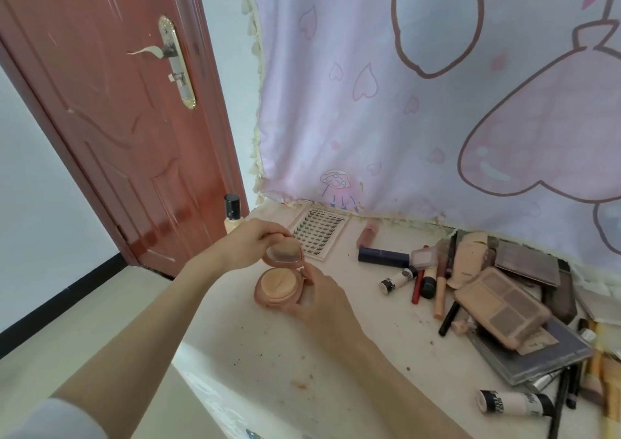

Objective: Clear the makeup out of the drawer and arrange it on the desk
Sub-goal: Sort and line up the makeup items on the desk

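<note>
A round pink cushion compact (276, 289) is held open above the left part of the white desk (336, 354). My left hand (255, 237) pinches its raised lid at the top edge. From the right side my right hand (319, 299) grips the base, which shows a beige puff. A pile of makeup (497, 291) lies at the desk's right: palettes, tubes, pencils and lip products. No drawer is in view.
A lash tray (317, 232) lies at the back of the desk, a foundation bottle (232, 215) stands at its back left corner. A pink cartoon cloth (420, 86) hangs behind. A red door (111, 102) is on the left. A white tube (514, 403) lies near the front right.
</note>
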Demonstrator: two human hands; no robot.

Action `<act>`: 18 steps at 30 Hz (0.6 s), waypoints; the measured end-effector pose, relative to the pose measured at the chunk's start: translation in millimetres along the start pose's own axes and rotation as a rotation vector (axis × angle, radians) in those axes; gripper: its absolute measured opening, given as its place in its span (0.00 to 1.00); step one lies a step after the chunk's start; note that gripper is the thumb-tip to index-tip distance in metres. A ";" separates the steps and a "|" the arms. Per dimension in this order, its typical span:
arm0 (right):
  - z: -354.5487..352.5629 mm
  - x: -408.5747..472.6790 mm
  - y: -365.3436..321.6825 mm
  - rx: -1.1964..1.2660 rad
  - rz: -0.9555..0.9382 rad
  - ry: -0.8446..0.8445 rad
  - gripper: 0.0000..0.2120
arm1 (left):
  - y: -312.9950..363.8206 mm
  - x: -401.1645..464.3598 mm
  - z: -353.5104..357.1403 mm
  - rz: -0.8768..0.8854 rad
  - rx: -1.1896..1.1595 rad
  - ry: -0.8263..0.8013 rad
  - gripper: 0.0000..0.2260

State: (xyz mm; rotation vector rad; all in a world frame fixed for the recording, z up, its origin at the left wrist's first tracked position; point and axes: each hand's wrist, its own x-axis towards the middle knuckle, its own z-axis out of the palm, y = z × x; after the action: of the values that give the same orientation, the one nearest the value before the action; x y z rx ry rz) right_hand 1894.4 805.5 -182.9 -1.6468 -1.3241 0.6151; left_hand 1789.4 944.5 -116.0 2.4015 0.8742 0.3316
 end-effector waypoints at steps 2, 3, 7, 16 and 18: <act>6.3 7.2 -1.5 -0.073 0.022 -0.019 0.25 | -4.9 5.3 -3.1 -0.018 0.031 -0.009 0.11; 9.2 10.1 -0.5 -0.102 0.042 -0.028 0.28 | -6.4 8.5 -4.1 -0.021 0.038 -0.010 0.12; 18.2 18.1 -1.1 -0.163 0.059 -0.021 0.38 | -7.9 23.2 -5.7 -0.016 0.122 -0.004 0.13; 38.5 44.4 6.3 -0.349 -0.012 0.024 0.34 | -12.0 39.7 -13.0 -0.008 0.264 0.067 0.15; 39.8 47.2 8.0 -0.368 -0.031 0.045 0.30 | -11.4 38.5 -10.9 0.013 0.265 0.136 0.13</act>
State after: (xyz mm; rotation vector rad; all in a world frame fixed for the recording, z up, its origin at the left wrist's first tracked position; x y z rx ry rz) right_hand 1880.0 863.3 -201.1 -1.9152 -1.4913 0.3253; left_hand 1808.3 981.3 -112.2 2.6540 1.0186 0.4106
